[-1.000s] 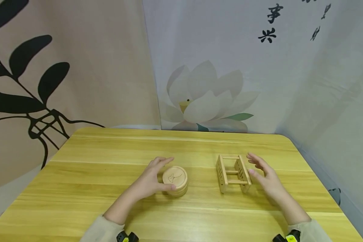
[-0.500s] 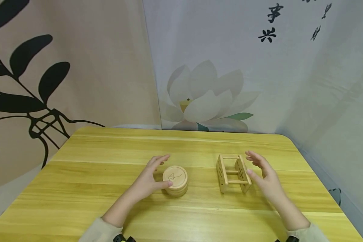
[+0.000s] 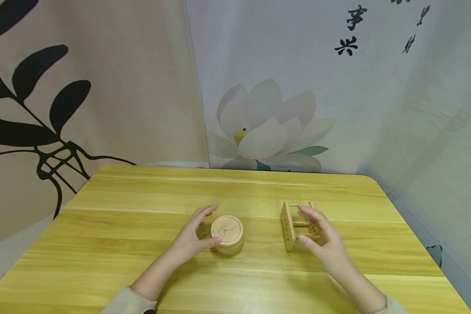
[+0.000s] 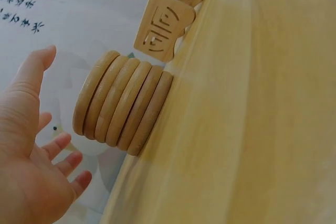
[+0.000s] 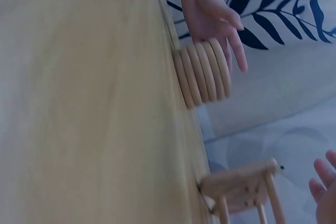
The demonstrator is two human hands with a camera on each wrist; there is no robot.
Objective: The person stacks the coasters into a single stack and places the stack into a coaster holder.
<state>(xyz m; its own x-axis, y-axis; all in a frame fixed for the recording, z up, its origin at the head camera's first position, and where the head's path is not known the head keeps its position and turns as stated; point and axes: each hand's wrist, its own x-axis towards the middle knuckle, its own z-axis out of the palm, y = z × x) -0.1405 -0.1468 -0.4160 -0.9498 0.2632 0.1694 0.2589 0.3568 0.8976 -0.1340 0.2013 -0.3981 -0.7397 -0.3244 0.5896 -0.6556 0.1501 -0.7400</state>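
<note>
A stack of several round wooden coasters (image 3: pixel 227 231) stands on the table, the top one engraved with a leaf-like figure. My left hand (image 3: pixel 188 242) curves loosely around its left side, the thumb tip overlapping the edge in the head view. In the left wrist view, a gap shows between that hand (image 4: pixel 26 156) and the coasters (image 4: pixel 123 103). To the right is a small wooden rack (image 3: pixel 288 226) with slotted side panels joined by dowels. My right hand (image 3: pixel 327 250), fingers and thumb spread apart, hovers above its right panel and hides much of it. Neither hand holds anything.
Both things rest on a wood-grain table (image 3: pixel 141 226) with rounded far corners. Behind it hangs a curtain (image 3: pixel 141 87) printed with dark leaves, a pale lotus and black characters.
My right hand has moved left, from beside the rack to over its right panel. The left hand has drawn back slightly from the coasters. Coasters and rack have not moved.
</note>
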